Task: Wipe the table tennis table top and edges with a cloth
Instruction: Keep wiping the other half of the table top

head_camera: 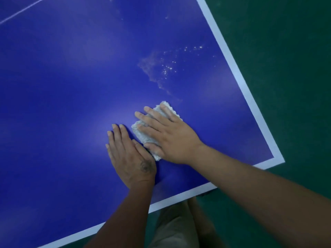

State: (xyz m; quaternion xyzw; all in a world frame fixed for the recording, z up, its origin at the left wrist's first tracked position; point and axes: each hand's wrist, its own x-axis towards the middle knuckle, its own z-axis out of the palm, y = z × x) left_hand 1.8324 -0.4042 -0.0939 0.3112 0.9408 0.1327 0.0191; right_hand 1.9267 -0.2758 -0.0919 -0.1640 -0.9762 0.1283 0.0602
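Note:
The blue table tennis table (pixel 62 104) fills most of the view, with its white edge line (pixel 238 68) running down the right side to a near corner. A folded whitish cloth (pixel 143 133) lies on the top near that corner. My right hand (pixel 168 135) lies flat on the cloth with straight fingers, pressing it down. My left hand (pixel 129 156) rests flat on the bare table just left of the cloth, its thumb beside the cloth's edge. A patch of white dust and specks (pixel 161 68) marks the surface beyond the cloth.
Green floor (pixel 286 86) surrounds the table on the right and near side. My legs in beige shorts (pixel 177 228) stand against the near edge. A thin white centre line (pixel 23 9) crosses the far left of the top.

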